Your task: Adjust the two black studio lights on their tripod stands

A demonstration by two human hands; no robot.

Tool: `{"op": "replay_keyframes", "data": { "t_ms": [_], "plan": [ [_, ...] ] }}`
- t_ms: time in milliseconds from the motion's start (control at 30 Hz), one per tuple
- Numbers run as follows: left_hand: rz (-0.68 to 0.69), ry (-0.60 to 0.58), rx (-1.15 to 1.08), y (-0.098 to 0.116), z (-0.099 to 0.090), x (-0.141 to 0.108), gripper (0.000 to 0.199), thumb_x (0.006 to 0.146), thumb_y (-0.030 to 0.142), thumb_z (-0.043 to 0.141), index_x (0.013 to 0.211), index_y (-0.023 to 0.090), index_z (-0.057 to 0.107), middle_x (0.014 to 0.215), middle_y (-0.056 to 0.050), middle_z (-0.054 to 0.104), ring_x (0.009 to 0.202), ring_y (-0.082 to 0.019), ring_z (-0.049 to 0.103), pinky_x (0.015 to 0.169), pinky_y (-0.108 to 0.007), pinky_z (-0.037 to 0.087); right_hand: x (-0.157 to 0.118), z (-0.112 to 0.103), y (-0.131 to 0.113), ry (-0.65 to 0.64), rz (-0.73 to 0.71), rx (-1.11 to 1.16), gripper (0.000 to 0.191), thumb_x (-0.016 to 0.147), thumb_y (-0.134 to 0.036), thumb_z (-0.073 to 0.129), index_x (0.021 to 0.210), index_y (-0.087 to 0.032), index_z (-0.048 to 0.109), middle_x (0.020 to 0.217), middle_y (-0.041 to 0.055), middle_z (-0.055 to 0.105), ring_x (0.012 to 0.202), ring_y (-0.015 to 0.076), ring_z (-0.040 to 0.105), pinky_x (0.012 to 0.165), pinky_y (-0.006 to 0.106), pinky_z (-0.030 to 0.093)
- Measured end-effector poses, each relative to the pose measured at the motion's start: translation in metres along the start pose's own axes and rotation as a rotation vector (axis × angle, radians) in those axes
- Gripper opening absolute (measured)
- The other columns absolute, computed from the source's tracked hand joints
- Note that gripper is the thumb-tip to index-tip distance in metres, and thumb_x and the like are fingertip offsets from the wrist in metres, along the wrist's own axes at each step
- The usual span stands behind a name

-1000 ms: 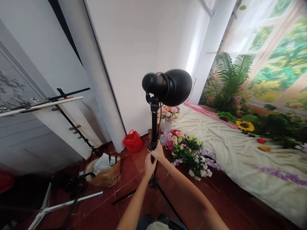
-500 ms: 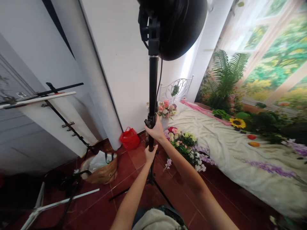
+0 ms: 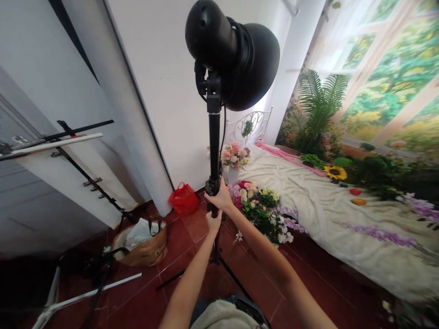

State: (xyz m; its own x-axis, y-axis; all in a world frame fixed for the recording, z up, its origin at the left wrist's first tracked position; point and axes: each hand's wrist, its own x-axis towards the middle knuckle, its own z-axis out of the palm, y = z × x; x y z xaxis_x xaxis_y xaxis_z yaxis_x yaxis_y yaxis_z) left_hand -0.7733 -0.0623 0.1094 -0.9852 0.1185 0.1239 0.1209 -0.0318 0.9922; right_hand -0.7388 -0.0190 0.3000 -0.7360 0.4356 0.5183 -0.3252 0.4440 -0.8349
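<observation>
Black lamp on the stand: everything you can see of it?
Smooth, plastic- or metal-looking black dome lamp: rounded rear housing, flared shade, mouth facing away, so any bulb is hidden. It sits tilted on a bracket atop a black tubular stand, a thin black cable hanging alongside. The bare right hand has its grip around the stand's collar, the left hand below. Neither touches the lamp.

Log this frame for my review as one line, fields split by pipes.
left hand: gripping black stand | right hand: on same stand, above left hand | black lamp: atop stand | floor: red bag
</observation>
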Motion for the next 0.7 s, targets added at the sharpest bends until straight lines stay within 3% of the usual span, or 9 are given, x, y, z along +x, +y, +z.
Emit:
{"op": "replay_keyframes", "data": {
  "t_ms": [67,133,233,300,367,467,700],
  "plan": [
    [0.0,0.0,0.013,-0.006,0.001,0.001,0.023,0.056,0.031,0.065,0.045,0.014,0.054,0.044,-0.001,0.053,0.044,-0.011,0.048,0.045,-0.022,0.035,-0.002,-0.011,0.005,-0.108,0.001,0.027,0.065,0.064,-0.032,0.072,0.118,-0.017,0.04,0.094,0.0037,0.063,0.084,0.0171,0.062,0.08,0.032,0.05],
    [-0.006,-0.005,0.018,-0.013,0.002,0.002,0.023,0.057,0.032,0.065,0.046,0.014,0.055,0.045,-0.001,0.054,0.044,-0.011,0.048,0.044,-0.022,0.036,-0.005,-0.027,0.017,-0.323,0.009,0.116,0.073,0.062,-0.032,0.076,0.123,-0.017,0.039,0.105,0.0059,0.061,0.093,0.0179,0.06,0.086,0.032,0.049],
    [-0.029,-0.006,0.031,-0.019,0.003,0.003,0.025,0.057,0.034,0.065,0.046,0.014,0.055,0.044,-0.001,0.053,0.042,-0.011,0.048,0.043,-0.021,0.035,-0.018,-0.051,0.057,-0.607,0.087,0.285,0.068,0.066,-0.034,0.074,0.125,-0.02,0.042,0.117,0.0066,0.057,0.105,0.0182,0.057,0.091,0.033,0.048],
    [-0.042,-0.007,0.04,-0.021,0.003,0.004,0.025,0.056,0.036,0.065,0.047,0.014,0.056,0.044,0.0,0.052,0.042,-0.011,0.047,0.043,-0.021,0.035,-0.032,-0.059,0.093,-0.595,0.15,0.282,0.046,0.077,-0.034,0.062,0.119,-0.02,0.05,0.119,0.0068,0.057,0.112,0.0187,0.054,0.095,0.035,0.045],
    [-0.037,-0.027,0.037,-0.021,0.002,0.006,0.024,0.055,0.036,0.066,0.049,0.014,0.057,0.047,-0.001,0.054,0.044,-0.011,0.048,0.044,-0.021,0.036,-0.051,-0.057,0.128,-0.497,0.194,0.159,0.028,0.085,-0.033,0.051,0.108,-0.019,0.059,0.115,0.0073,0.06,0.114,0.0193,0.052,0.096,0.037,0.043],
    [-0.005,-0.065,0.024,-0.023,0.001,0.007,0.024,0.056,0.036,0.065,0.048,0.015,0.056,0.048,-0.001,0.055,0.045,-0.011,0.049,0.045,-0.021,0.037,-0.079,-0.043,0.167,-0.444,0.219,-0.046,0.027,0.09,-0.032,0.04,0.1,-0.019,0.061,0.101,0.0062,0.065,0.098,0.0177,0.059,0.091,0.035,0.044],
    [0.006,-0.058,0.015,-0.031,0.001,0.008,0.024,0.057,0.033,0.065,0.047,0.015,0.054,0.048,0.0,0.052,0.046,-0.01,0.046,0.047,-0.021,0.037,-0.105,-0.018,0.192,-0.329,0.206,-0.281,0.034,0.094,-0.037,0.032,0.088,-0.019,0.06,0.083,0.0046,0.066,0.072,0.0156,0.06,0.07,0.024,0.044]
  ]
}}
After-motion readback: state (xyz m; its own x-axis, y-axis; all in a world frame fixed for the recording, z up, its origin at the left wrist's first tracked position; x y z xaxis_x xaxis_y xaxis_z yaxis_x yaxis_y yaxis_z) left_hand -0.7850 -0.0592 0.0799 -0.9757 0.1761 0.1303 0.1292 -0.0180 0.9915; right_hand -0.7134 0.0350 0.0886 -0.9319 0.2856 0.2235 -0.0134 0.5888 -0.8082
